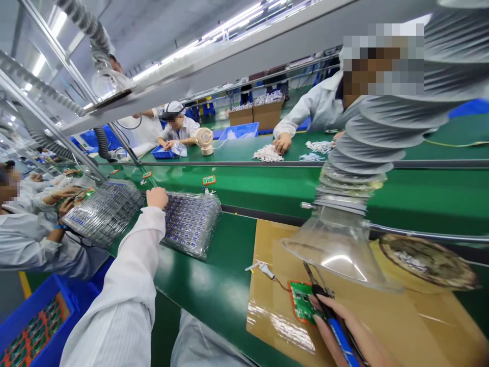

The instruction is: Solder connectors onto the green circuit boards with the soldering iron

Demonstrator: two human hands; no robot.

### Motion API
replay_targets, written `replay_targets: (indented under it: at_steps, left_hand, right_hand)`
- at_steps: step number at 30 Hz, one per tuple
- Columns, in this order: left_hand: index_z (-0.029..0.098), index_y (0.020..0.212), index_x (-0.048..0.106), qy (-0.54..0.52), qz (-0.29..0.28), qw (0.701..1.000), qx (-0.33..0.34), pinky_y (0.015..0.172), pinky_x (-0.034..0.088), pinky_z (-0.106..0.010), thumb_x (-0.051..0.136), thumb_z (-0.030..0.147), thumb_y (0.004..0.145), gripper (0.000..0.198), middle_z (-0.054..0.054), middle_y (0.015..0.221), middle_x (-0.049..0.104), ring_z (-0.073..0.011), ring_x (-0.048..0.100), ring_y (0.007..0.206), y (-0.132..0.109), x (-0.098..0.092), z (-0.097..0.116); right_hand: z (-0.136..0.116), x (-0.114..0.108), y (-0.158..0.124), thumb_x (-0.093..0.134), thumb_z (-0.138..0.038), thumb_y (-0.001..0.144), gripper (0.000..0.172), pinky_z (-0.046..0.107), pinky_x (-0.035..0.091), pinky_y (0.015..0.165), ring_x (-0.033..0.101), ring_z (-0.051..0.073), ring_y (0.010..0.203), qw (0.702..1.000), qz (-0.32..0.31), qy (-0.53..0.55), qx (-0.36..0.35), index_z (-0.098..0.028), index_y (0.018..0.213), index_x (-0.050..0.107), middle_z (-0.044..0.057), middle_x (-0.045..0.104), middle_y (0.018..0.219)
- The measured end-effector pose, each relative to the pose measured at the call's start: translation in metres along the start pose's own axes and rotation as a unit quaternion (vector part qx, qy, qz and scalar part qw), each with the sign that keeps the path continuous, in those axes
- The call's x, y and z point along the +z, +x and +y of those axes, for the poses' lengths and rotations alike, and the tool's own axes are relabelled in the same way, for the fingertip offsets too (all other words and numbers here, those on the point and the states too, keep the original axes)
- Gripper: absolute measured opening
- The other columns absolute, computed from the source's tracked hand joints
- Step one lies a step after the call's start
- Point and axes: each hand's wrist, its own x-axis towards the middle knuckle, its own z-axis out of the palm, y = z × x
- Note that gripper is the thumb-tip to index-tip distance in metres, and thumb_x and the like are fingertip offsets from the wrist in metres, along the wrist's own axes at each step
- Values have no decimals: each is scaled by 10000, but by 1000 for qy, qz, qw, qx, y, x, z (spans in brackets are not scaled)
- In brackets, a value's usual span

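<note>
My left hand (157, 197) reaches out in a white sleeve and rests closed on the far edge of a clear plastic tray stack (191, 224) filled with small blue parts. My right hand (346, 331) grips a blue-handled soldering iron (328, 311) like a pen, its tip over a small green circuit board (301, 300) with an orange rim. The board lies on a brown mat (275, 285), with a thin wire and white connector (265, 269) beside it.
A clear fume-extraction funnel (340, 244) on a ribbed hose hangs right above the mat. A second tray stack (105, 211) lies to the left by a co-worker's hands. Green conveyor belt (267, 188) runs across; people sit opposite. Blue bin (34, 321) of boards at lower left.
</note>
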Motion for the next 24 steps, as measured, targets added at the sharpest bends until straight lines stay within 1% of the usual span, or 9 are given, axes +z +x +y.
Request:
replay_targets:
  at_steps: [3, 6, 8, 10, 12, 15, 17, 20, 24]
  left_hand:
    - [165, 649, 577, -69, 49, 996, -34, 979, 435, -449, 589, 148, 726, 80, -145, 836, 702, -314, 652, 997, 1, -9, -5]
    - [186, 744, 531, -153, 120, 978, -70, 901, 502, -414, 521, 213, 798, 62, -107, 815, 689, -275, 671, 926, -8, -22, -2]
    - [192, 830, 497, -219, 152, 961, -69, 865, 535, -374, 448, 235, 850, 68, -71, 817, 682, -228, 685, 904, -29, -28, 12]
    - [202, 879, 469, -311, 140, 939, -31, 807, 561, -317, 402, 237, 880, 76, -17, 766, 666, -176, 705, 828, -68, -32, 35]
    - [209, 892, 501, -491, 37, 868, 68, 756, 577, -317, 513, 273, 876, 68, 12, 712, 670, -174, 712, 732, -124, -36, 65]
    - [208, 862, 629, -419, -178, 862, 224, 700, 549, -260, 607, 250, 871, 48, -10, 753, 723, -146, 689, 689, -217, -34, 112]
    - [209, 847, 669, -385, -284, 833, 278, 710, 535, -250, 607, 239, 881, 76, -20, 807, 743, -139, 684, 726, -265, -24, 141]
    - [192, 801, 664, -417, -411, 782, 214, 646, 515, -239, 627, 261, 864, 101, -25, 760, 742, -136, 671, 673, -304, 0, 175]
    - [167, 776, 636, -504, -520, 682, 101, 655, 523, -248, 687, 324, 823, 172, -50, 717, 737, -143, 681, 653, -319, 17, 199]
  right_hand:
    - [7, 2, 2, 524, -596, 910, 373, 550, 625, 803, 713, 364, 1093, 1000, -14, -7, 27, -476, 1260, 575, 41, 736, 1213]
    - [11, 3, 2, 517, -579, 934, 393, 525, 636, 829, 724, 351, 1080, 999, -25, -3, 21, -426, 1293, 559, 44, 735, 1226]
    - [10, 4, 1, 513, -542, 955, 380, 505, 637, 849, 736, 329, 1062, 1000, -15, 0, 9, -387, 1298, 556, 34, 742, 1211]
    - [7, 4, 1, 507, -472, 983, 355, 470, 621, 910, 733, 295, 1080, 1000, -24, 7, 0, -338, 1308, 555, 36, 740, 1218]
    - [4, 4, 4, 521, -449, 988, 360, 425, 620, 896, 742, 276, 1049, 1000, -7, 1, -15, -289, 1306, 569, 56, 744, 1202]
    - [0, 2, 8, 532, -414, 993, 337, 379, 619, 865, 750, 244, 996, 999, 22, -14, -45, -266, 1292, 581, 57, 752, 1163]
    - [-2, 1, 8, 547, -389, 991, 324, 375, 607, 897, 740, 235, 1024, 998, 34, -15, -56, -263, 1287, 587, 57, 747, 1173]
    - [-9, -2, 3, 592, -383, 972, 343, 403, 576, 972, 719, 248, 1089, 997, 56, 22, -47, -249, 1288, 591, 79, 741, 1191]
    - [-29, 0, -11, 664, -392, 940, 377, 435, 569, 986, 729, 253, 1069, 984, 63, 162, 32, -251, 1279, 577, 87, 747, 1161]
